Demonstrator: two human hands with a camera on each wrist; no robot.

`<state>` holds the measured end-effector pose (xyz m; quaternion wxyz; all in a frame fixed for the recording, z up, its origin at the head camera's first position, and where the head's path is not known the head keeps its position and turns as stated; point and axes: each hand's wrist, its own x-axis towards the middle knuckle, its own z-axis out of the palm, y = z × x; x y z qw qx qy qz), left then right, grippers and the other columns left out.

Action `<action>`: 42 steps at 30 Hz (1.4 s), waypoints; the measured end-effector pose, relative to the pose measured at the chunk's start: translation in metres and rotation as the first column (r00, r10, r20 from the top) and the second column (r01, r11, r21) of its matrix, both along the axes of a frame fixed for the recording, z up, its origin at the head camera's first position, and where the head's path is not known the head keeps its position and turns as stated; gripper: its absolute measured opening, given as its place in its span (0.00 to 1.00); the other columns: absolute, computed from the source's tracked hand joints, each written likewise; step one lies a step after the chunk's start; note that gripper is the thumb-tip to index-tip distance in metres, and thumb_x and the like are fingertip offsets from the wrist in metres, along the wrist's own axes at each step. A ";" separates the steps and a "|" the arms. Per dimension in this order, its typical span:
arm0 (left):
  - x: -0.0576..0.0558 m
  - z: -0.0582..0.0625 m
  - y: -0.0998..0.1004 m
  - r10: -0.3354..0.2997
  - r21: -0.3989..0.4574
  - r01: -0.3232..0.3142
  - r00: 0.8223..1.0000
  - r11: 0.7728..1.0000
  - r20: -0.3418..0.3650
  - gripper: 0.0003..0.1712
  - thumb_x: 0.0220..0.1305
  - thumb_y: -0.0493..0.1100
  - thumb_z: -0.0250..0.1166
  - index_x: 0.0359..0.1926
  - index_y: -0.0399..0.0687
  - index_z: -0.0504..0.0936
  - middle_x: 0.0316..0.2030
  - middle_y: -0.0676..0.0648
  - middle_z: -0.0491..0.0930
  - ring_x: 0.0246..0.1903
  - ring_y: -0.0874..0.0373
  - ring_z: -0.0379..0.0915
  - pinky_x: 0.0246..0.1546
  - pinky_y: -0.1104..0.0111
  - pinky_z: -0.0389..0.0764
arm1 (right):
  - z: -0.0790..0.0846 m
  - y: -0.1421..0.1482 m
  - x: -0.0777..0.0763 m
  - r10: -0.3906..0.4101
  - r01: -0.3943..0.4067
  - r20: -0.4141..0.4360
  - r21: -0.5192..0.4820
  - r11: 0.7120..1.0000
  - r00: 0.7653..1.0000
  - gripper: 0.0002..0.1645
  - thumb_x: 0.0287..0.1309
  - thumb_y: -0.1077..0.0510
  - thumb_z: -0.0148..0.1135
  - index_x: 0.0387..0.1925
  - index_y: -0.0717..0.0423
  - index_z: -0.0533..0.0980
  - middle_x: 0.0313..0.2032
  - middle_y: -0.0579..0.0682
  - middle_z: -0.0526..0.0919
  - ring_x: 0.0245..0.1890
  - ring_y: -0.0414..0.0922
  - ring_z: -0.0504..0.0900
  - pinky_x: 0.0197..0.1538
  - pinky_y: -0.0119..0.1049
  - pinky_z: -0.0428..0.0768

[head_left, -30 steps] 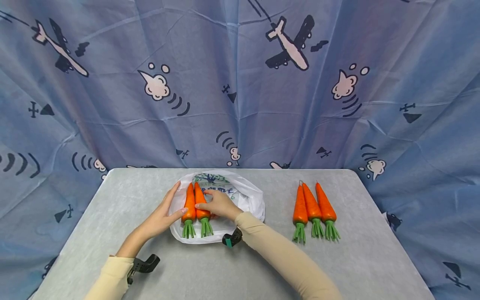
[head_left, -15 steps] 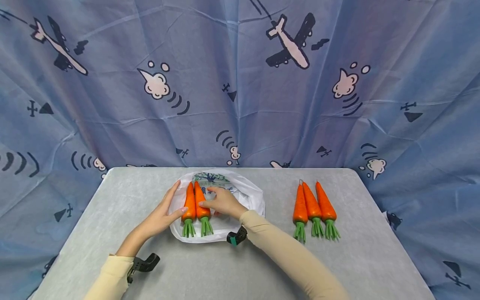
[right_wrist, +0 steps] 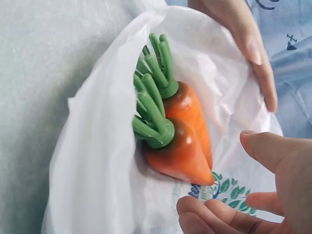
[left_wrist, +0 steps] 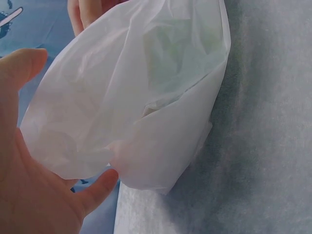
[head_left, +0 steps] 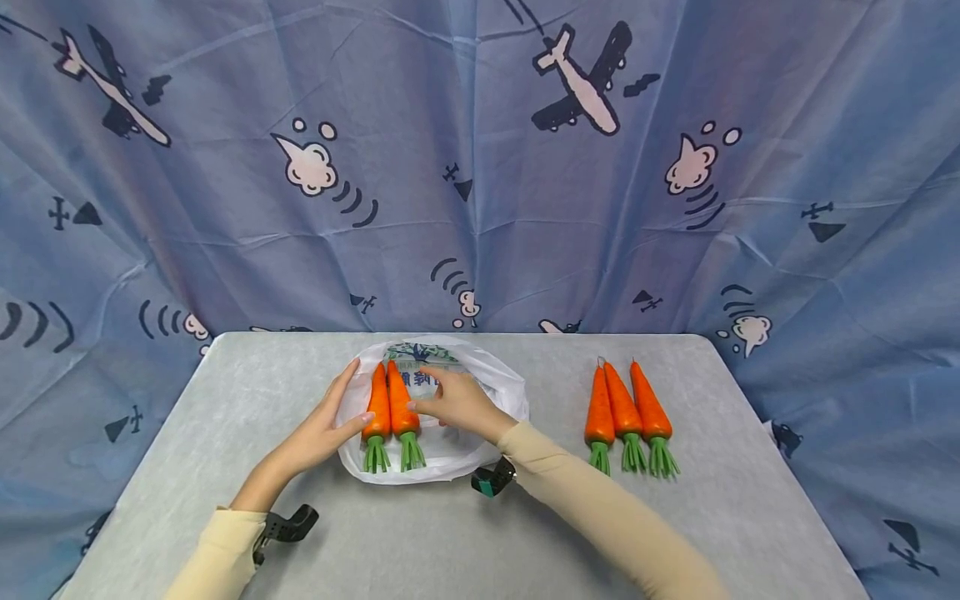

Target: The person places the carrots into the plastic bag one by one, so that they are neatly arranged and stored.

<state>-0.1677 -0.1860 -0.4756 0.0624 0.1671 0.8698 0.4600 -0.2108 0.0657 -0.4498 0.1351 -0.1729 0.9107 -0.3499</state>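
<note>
Two orange carrots [head_left: 403, 404] with green stalk stubs lie side by side inside a white plastic bag [head_left: 495, 375] with a printed tree and blue characters. My left hand [head_left: 322, 433] is at the bag's left rim, fingers stretched along its outer side; the thumb overlaps the left carrot [head_left: 378, 408] in the head view. In the left wrist view, its thumb stands apart from the bag's wall [left_wrist: 122, 97]. My right hand [head_left: 457, 404] is over the bag's mouth, just right of the carrots, thumb and fingers apart with nothing between them. In the right wrist view, its fingertips [right_wrist: 187, 204] are near the carrot tips.
Three more carrots [head_left: 618, 404] lie together on the grey table [head_left: 540, 533], right of the bag, tips pointing to the back. A blue curtain [head_left: 405, 167] with airplane prints hangs behind the table. A black wrist camera [head_left: 288, 525] shows below the left wrist.
My right hand has let go of the right carrot in the bag and drawn slightly back to the right. The left hand has kept its place at the rim.
</note>
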 end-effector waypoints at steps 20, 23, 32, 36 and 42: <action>0.001 0.000 0.000 0.005 -0.003 -0.005 1.000 1.000 -0.005 0.50 0.70 0.52 0.61 0.80 0.61 0.36 0.79 0.38 0.37 0.77 0.32 0.36 0.71 0.31 0.45 | 0.032 0.063 0.023 -0.051 0.050 -0.006 -0.125 0.991 0.999 0.43 0.56 0.44 0.70 0.72 0.45 0.65 0.29 0.49 0.80 0.21 0.44 0.83 0.26 0.35 0.80; 0.001 -0.001 0.000 0.006 -0.002 -0.006 1.000 1.000 -0.004 0.50 0.70 0.52 0.61 0.80 0.61 0.36 0.79 0.38 0.37 0.77 0.32 0.36 0.71 0.31 0.44 | 0.034 0.077 0.023 -0.076 0.074 -0.007 -0.134 0.988 0.997 0.44 0.57 0.44 0.70 0.72 0.46 0.64 0.31 0.50 0.81 0.24 0.50 0.85 0.27 0.35 0.80; 0.000 -0.002 -0.001 0.006 -0.002 -0.006 1.000 1.000 -0.004 0.50 0.70 0.52 0.61 0.80 0.61 0.37 0.79 0.38 0.37 0.77 0.32 0.36 0.71 0.30 0.44 | 0.037 0.111 0.023 -0.164 0.160 -0.020 -0.130 0.979 0.986 0.44 0.57 0.44 0.70 0.72 0.46 0.64 0.32 0.52 0.82 0.24 0.48 0.85 0.29 0.34 0.83; 0.000 -0.001 -0.001 0.008 -0.003 -0.008 1.000 1.000 -0.001 0.50 0.70 0.52 0.61 0.80 0.61 0.36 0.79 0.38 0.37 0.77 0.32 0.36 0.71 0.31 0.44 | 0.037 0.124 0.022 -0.171 0.167 -0.018 -0.137 0.976 0.985 0.44 0.58 0.44 0.69 0.72 0.47 0.64 0.33 0.53 0.82 0.26 0.50 0.86 0.31 0.35 0.85; -0.001 0.000 0.000 0.005 -0.008 -0.005 1.000 1.000 0.004 0.50 0.70 0.52 0.61 0.80 0.62 0.36 0.80 0.39 0.37 0.77 0.32 0.36 0.71 0.31 0.44 | 0.036 0.144 0.021 -0.200 0.198 -0.006 -0.116 0.973 0.980 0.44 0.59 0.42 0.68 0.73 0.46 0.62 0.34 0.54 0.83 0.23 0.43 0.85 0.32 0.34 0.84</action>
